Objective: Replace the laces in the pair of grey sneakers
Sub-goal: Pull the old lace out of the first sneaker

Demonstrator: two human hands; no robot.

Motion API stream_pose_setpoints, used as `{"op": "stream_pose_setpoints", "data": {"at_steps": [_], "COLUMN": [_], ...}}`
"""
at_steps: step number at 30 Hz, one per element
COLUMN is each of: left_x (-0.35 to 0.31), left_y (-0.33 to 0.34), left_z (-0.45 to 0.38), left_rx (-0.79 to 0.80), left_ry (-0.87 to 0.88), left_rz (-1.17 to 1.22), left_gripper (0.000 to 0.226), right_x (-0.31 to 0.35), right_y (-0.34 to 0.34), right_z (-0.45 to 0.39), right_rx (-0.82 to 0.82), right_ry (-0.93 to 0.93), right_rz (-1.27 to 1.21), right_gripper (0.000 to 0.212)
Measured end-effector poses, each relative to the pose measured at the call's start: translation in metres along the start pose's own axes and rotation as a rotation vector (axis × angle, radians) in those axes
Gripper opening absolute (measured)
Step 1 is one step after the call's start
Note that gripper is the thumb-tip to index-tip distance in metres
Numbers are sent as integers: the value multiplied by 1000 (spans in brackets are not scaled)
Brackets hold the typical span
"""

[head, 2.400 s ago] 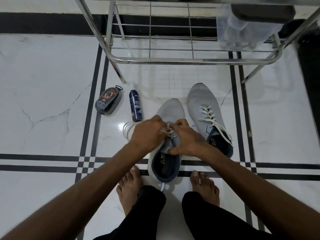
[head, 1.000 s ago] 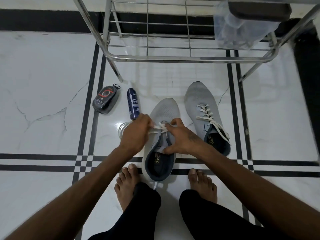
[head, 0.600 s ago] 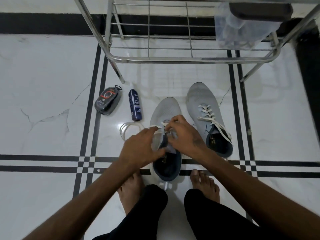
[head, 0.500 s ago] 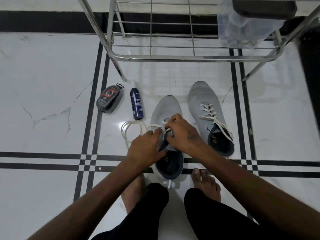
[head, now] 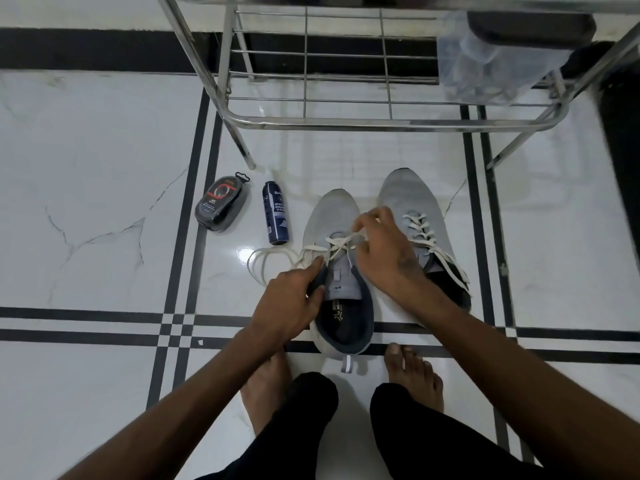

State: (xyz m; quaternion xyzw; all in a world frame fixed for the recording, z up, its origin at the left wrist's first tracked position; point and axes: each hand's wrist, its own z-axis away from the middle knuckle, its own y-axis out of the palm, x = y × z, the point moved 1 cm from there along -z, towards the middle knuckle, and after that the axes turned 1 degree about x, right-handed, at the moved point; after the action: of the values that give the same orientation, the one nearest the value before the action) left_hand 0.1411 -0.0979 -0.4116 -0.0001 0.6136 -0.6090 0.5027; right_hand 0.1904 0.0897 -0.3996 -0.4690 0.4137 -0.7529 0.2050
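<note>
Right grey mesh sneaker, mid-floor: fully laced. Left grey mesh sneaker beside it: white flat lace partly threaded. Left hand grips its collar; right hand pinches the lace. Upper eyelets remain.

Left hand: gripping the collar edge of the near sneaker.
Right hand: pinching the white lace over the eyelets.
Other sneaker: lying just beside, laced.
Spray can and polish case: lying on the floor, left.
Rack: standing behind.
</note>
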Motion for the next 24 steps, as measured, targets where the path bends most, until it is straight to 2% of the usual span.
{"op": "stream_pose_setpoints", "data": {"at_steps": [2,5,6,8,10,13,14,15,17,19,22,24], "left_x": [-2,1,1,1,4,8,7,7,3,0,-1,-1], "left_y": [1,-1,-2,-3,-3,-5,-6,-6,-7,-8,-8,-8], "left_z": [-1,-1,0,1,2,6,7,8,7,4,-1,1], "left_rx": [5,31,33,25,15,7,6,12,38,56,55,51], "left_ry": [9,-10,-16,-43,-86,-140,-141,-134,-94,-63,-59,-65], "left_rz": [-3,0,4,40,71,85,86,81,50,17,5,24], "left_gripper": [53,54,54,53,53,54,54,54,54,55,54,53], "right_x": [9,11,10,9,2,-23,-31,-36,-32,-12,11,15], "right_y": [6,24,26,22,11,-25,-35,-41,-41,-26,9,25], "right_z": [3,6,6,4,-2,-14,-15,-14,-11,-3,-1,-2], "right_rx": [86,258,264,238,121,-191,-242,-237,-193,-132,197,295], "right_ry": [-196,-312,-326,-308,-127,324,425,462,345,108,-154,-244], "right_rz": [85,333,349,223,9,-378,-451,-417,-174,-36,186,322], "right_gripper": [20,30,30,22,18,18,18,20,30,34,31,29]}}
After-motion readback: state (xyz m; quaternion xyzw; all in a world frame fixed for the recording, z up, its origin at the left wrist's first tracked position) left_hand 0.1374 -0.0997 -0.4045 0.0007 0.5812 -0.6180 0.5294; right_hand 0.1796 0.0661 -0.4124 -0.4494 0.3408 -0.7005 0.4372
